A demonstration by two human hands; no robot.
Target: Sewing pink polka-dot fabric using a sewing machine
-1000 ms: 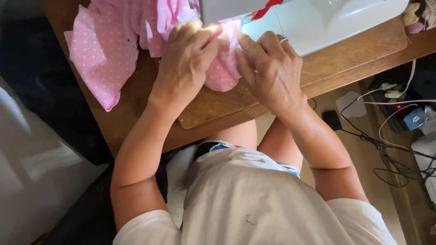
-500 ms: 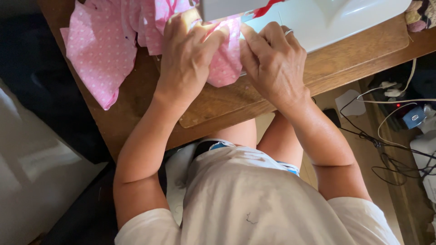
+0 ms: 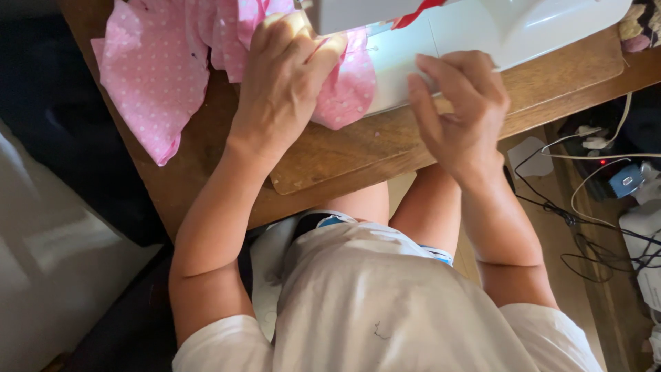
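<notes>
The pink dotted fabric is spread across the left part of the wooden worktop, with one bunched end drawn up against the white sewing machine. That end is pressed flat by the left hand, whose fingers are laid close together over the cloth beside the machine's head, apparently so that the layers are kept from shifting near the needle (the needle itself is hidden by the hand and the housing). Nothing is pinched there; the cloth is simply held down under the palm and fingers.

The right hand is held apart from the fabric, above the machine's bed, with its fingers loosely curled and parted. Whether something thin is caught between the fingertips cannot be told; a pale sliver shows at the edge of the hand.

A tangle of dark cables and a power strip are seen on the floor to the right, well away from the cloth.
</notes>
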